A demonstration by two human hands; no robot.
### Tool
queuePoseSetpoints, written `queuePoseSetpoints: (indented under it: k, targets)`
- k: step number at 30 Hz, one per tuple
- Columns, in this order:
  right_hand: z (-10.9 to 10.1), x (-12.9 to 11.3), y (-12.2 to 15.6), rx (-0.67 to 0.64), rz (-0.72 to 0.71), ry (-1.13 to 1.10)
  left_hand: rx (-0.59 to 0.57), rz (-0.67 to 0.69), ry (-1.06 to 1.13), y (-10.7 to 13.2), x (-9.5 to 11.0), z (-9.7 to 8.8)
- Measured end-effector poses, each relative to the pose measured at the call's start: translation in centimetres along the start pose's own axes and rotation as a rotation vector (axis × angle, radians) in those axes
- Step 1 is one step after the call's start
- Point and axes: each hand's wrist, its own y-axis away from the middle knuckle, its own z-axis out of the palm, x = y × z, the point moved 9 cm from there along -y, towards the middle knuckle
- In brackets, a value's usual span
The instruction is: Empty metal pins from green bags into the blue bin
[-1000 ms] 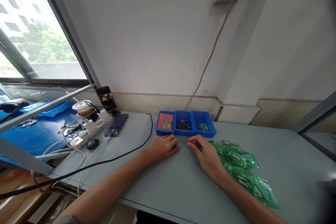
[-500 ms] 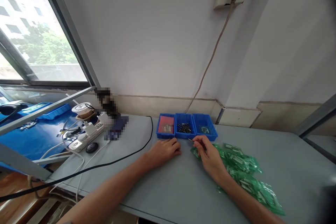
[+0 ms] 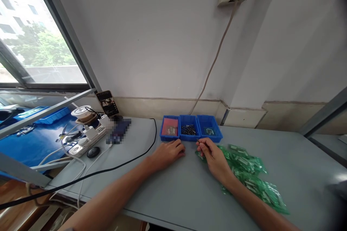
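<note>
My right hand (image 3: 213, 155) pinches a small dark screw (image 3: 198, 142) between thumb and fingertips, just in front of the right-hand blue bin (image 3: 219, 138). Most of the screw is covered by the fingers. My left hand (image 3: 168, 154) rests palm down on the table, fingers loosely bent and apart, with nothing visible in it. It lies just in front of the left blue bin (image 3: 162, 136), which holds a pink sheet (image 3: 170, 122) and small pieces. Dark screws (image 3: 188, 130) fill the bottom of the middle blue bin (image 3: 189, 118). Small silvery parts (image 3: 209, 131) lie in the right one.
Green plastic packets (image 3: 248, 166) are heaped beside and under my right forearm. A black cable (image 3: 119, 167) crosses the grey table (image 3: 189, 195) on the left. Further left are a power strip (image 3: 86, 140), a black mouse-like object (image 3: 93, 152), a propped phone (image 3: 107, 103) and a lidded cup (image 3: 82, 113).
The view has shifted slightly. The screw in my right hand's fingertips stuck out to the left before and now shows less. My left hand stays in place on the table.
</note>
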Motion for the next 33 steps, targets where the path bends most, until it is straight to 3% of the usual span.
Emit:
queuePoseSetpoints:
  k: [10, 24, 33]
  targets:
    - [-0.5, -0.1, 0.2, 0.048, 0.026, 0.059, -0.037, -0.053, -0.195, -0.2, 0.0, 0.3]
    - [0.1, -0.2, 0.4, 0.008, 0.019, -0.061, 0.018, -0.022, -0.038, 0.0, -0.6, 0.2]
    - [-0.9, -1.5, 0.5, 0.093, -0.043, 0.043, 0.043, 0.025, -0.050, 0.0, -0.2, 0.0]
